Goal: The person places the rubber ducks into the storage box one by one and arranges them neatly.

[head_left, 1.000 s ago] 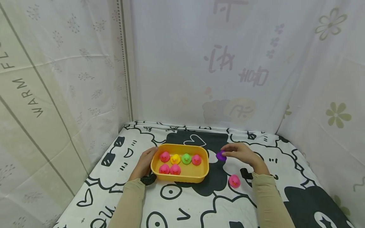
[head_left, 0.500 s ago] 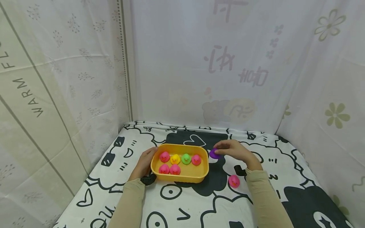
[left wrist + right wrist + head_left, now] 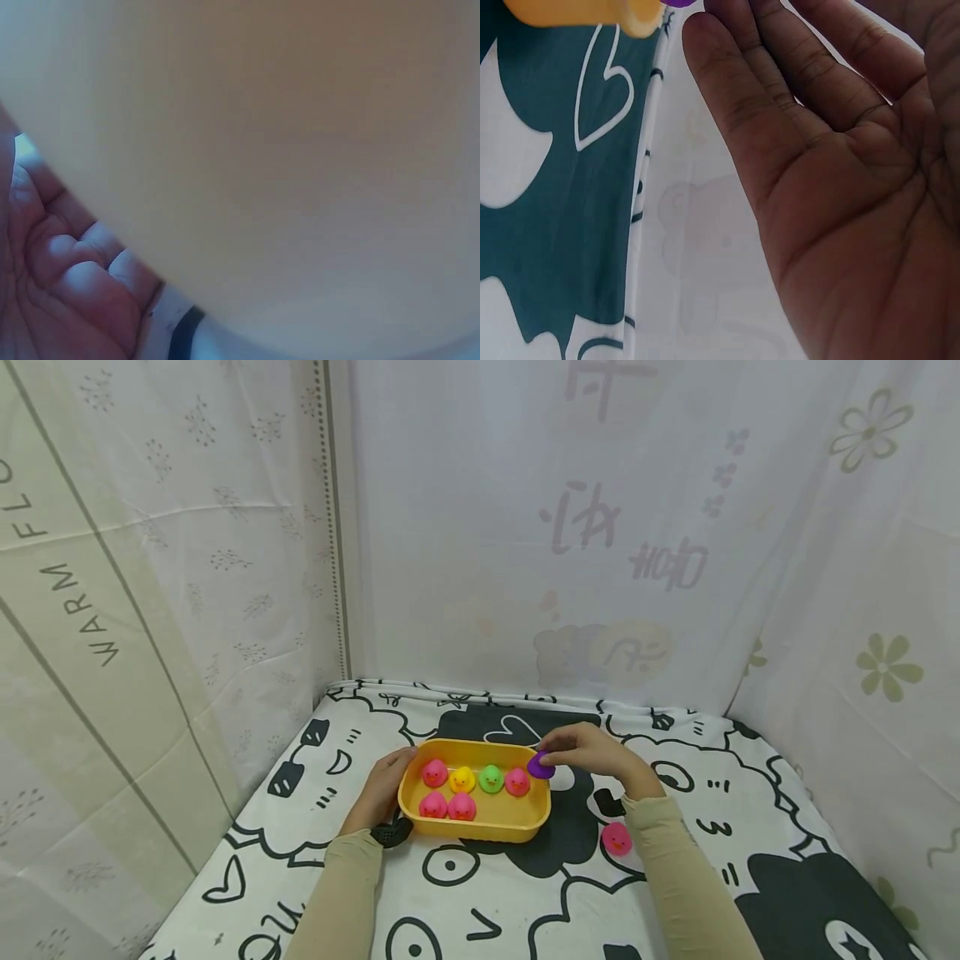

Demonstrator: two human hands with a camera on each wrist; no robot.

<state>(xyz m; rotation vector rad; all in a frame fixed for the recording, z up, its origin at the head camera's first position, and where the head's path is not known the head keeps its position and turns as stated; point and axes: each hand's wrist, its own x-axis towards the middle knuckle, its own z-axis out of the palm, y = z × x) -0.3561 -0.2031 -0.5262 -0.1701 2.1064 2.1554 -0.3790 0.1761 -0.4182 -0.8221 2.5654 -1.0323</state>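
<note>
Right hand (image 3: 592,753) pinching a small purple rubber duck (image 3: 540,766) at the fingertips, just over the right rim of the yellow plastic tray (image 3: 480,828). Left hand (image 3: 381,787) curled against the tray's left wall, steadying it. Inside already: six ducks, four pink, one yellow (image 3: 462,779), one green (image 3: 491,777). Left outside: one pink rubber duck (image 3: 617,838) on the cartoon-print sheet (image 3: 525,893). Nearly finished, by the look of it.

I see a white sheet (image 3: 480,893) with black cartoon drawings covering the surface. Behind it hang pale curtains (image 3: 570,527) printed with faint flowers and characters. Left of the sheet, a beige panel (image 3: 82,635) reads "WARM". Light is soft and even.
</note>
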